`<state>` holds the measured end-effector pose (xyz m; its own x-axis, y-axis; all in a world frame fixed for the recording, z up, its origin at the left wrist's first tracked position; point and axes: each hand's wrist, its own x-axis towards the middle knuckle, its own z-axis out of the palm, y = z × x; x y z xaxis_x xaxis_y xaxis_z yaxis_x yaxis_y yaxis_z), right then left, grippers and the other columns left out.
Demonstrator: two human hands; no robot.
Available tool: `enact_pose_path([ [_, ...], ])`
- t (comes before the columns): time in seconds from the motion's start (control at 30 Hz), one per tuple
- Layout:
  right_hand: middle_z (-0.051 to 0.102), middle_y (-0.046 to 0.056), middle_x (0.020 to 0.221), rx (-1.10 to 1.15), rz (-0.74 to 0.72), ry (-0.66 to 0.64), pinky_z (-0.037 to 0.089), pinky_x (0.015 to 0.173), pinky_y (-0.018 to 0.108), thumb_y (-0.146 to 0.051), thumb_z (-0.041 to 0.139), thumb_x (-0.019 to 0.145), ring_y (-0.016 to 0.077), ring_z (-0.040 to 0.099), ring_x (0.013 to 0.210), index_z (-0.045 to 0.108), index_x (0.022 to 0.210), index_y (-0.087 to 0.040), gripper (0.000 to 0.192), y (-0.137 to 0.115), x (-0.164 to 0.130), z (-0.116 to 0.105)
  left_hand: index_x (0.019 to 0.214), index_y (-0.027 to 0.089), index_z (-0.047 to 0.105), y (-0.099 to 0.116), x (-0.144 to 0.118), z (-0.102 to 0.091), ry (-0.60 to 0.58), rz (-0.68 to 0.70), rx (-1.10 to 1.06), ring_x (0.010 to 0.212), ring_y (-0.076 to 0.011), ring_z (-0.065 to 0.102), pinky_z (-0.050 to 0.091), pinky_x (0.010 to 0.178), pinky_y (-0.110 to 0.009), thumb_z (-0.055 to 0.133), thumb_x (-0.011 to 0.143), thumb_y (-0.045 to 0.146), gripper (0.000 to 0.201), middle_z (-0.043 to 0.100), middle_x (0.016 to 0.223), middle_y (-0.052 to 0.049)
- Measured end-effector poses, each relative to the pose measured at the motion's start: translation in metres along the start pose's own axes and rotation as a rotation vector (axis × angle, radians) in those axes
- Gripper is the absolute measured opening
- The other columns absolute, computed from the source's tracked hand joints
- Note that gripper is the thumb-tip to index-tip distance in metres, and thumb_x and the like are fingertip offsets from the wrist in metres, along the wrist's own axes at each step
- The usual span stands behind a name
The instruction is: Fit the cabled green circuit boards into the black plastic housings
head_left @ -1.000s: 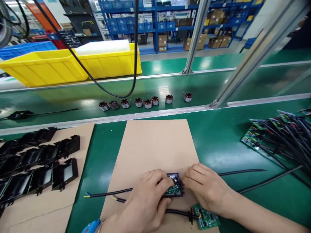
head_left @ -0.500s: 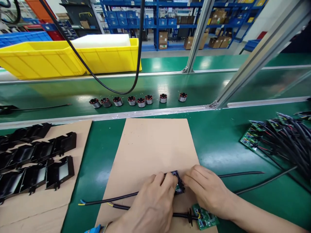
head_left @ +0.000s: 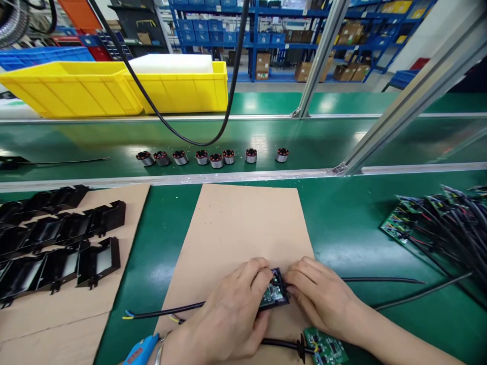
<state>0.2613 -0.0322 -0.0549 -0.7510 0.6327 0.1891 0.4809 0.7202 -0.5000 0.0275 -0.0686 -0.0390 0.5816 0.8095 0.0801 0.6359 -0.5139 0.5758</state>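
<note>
Both hands, left (head_left: 224,319) and right (head_left: 323,299), curl closed around a small circuit board (head_left: 274,293). It rests on cardboard (head_left: 243,223) atop a green table (head_left: 342,218).

Far left yellow plastic bins (head_left: 76,94), row of small metal motor stators (head_left: 213,157) mid-belt, black plastic housings (head_left: 57,243) near left

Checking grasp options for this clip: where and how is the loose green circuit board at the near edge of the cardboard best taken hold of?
Pinch the loose green circuit board by its bare right-hand edges, coming from above and the right. It lies flat, a black cable enters its left end, and the right hand sits just above it.
</note>
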Motion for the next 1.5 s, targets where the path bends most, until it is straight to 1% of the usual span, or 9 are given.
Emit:
enact_pose_path([
  [0.2, 0.056, 0.008, 0.087, -0.024, -0.015, 0.000, 0.042, 0.069, 0.036, -0.004, 0.037, 0.093, 0.0208, 0.046, 0.078, 0.058, 0.102, -0.013, 0.025, 0.002, -0.002, 0.003, 0.130, 0.018, 0.044, 0.003, 0.001, -0.002, -0.041, 0.013, 0.048, 0.114, -0.0297, 0.052, 0.054, 0.093, -0.046, 0.052, 0.078, 0.012, 0.054, 0.046, 0.133, -0.014],
  [0.33, 0.057, 0.009, 0.085, -0.089, -0.131, 0.055, 0.041, 0.066, 0.035, -0.001, 0.034, 0.093, 0.0201, 0.043, 0.075, 0.059, 0.101, -0.010, 0.028, 0.002, -0.003, 0.005, 0.134, 0.017, 0.044, 0.006, 0.000, -0.003, -0.101, 0.029, 0.139, 0.111, -0.0308, 0.054, 0.057, 0.089, -0.048, 0.051, 0.081, 0.013, 0.054, 0.049, 0.135, -0.014],
  [0.47, 0.057, 0.010, 0.083, -0.101, -0.181, 0.111, 0.039, 0.065, 0.034, 0.000, 0.034, 0.092, 0.0198, 0.042, 0.073, 0.059, 0.101, -0.009, 0.028, 0.002, -0.001, 0.004, 0.129, 0.013, 0.048, 0.007, 0.001, -0.003, -0.088, 0.047, 0.171, 0.109, -0.0291, 0.055, 0.058, 0.090, -0.046, 0.050, 0.084, 0.012, 0.046, 0.053, 0.130, -0.014],
  [0.7, 0.055, 0.007, 0.082, -0.106, -0.154, -0.033, 0.036, 0.065, 0.034, -0.004, 0.035, 0.093, 0.0197, 0.044, 0.074, 0.058, 0.086, -0.015, 0.027, 0.001, 0.000, 0.000, 0.123, 0.008, 0.053, 0.005, 0.000, -0.003, -0.070, 0.070, 0.179, 0.109, -0.0295, 0.053, 0.058, 0.090, -0.044, 0.050, 0.085, 0.012, 0.039, 0.052, 0.128, -0.016],
  [0.9, 0.053, 0.003, 0.079, -0.175, -0.123, -0.144, 0.030, 0.062, 0.034, -0.013, 0.050, 0.092, 0.0182, 0.042, 0.073, 0.051, 0.077, -0.018, 0.016, -0.006, 0.004, -0.007, 0.118, 0.010, 0.053, 0.006, -0.002, -0.001, -0.059, 0.052, 0.134, 0.100, -0.0271, 0.054, 0.059, 0.082, -0.042, 0.050, 0.085, 0.011, 0.033, 0.054, 0.118, -0.015],
  [1.1, 0.057, 0.008, 0.093, -0.137, -0.040, -0.068, 0.035, 0.072, 0.036, -0.006, 0.041, 0.089, 0.0213, 0.045, 0.083, 0.060, 0.098, -0.016, 0.023, 0.001, -0.004, -0.004, 0.137, 0.016, 0.043, 0.004, -0.003, -0.005, -0.091, 0.101, 0.188, 0.100, -0.0258, 0.053, 0.055, 0.084, -0.042, 0.050, 0.086, 0.010, 0.051, 0.054, 0.123, -0.012],
  [1.23, 0.056, 0.007, 0.090, -0.012, 0.052, -0.052, 0.036, 0.072, 0.035, -0.006, 0.040, 0.087, 0.0207, 0.045, 0.081, 0.061, 0.090, -0.017, 0.023, -0.001, -0.003, -0.008, 0.135, 0.011, 0.047, 0.006, -0.001, 0.000, -0.103, 0.186, 0.348, 0.095, -0.0261, 0.054, 0.053, 0.078, -0.042, 0.050, 0.083, 0.009, 0.053, 0.058, 0.126, -0.012],
  [1.33, 0.055, 0.006, 0.085, 0.012, 0.056, -0.034, 0.037, 0.071, 0.035, -0.005, 0.038, 0.088, 0.0198, 0.044, 0.078, 0.060, 0.085, -0.017, 0.025, -0.003, 0.000, -0.009, 0.135, 0.010, 0.048, 0.011, 0.000, 0.003, -0.134, 0.170, 0.420, 0.090, -0.0261, 0.054, 0.050, 0.075, -0.043, 0.051, 0.081, 0.011, 0.053, 0.060, 0.127, -0.011],
  [1.5, 0.055, 0.006, 0.084, 0.013, 0.070, -0.031, 0.039, 0.074, 0.035, -0.007, 0.041, 0.090, 0.0204, 0.046, 0.081, 0.061, 0.088, -0.017, 0.022, -0.004, 0.002, -0.009, 0.135, 0.022, 0.048, 0.012, -0.002, -0.016, -0.113, 0.050, 0.193, 0.104, -0.0273, 0.053, 0.049, 0.088, -0.045, 0.055, 0.081, 0.014, 0.056, 0.056, 0.129, -0.008],
])
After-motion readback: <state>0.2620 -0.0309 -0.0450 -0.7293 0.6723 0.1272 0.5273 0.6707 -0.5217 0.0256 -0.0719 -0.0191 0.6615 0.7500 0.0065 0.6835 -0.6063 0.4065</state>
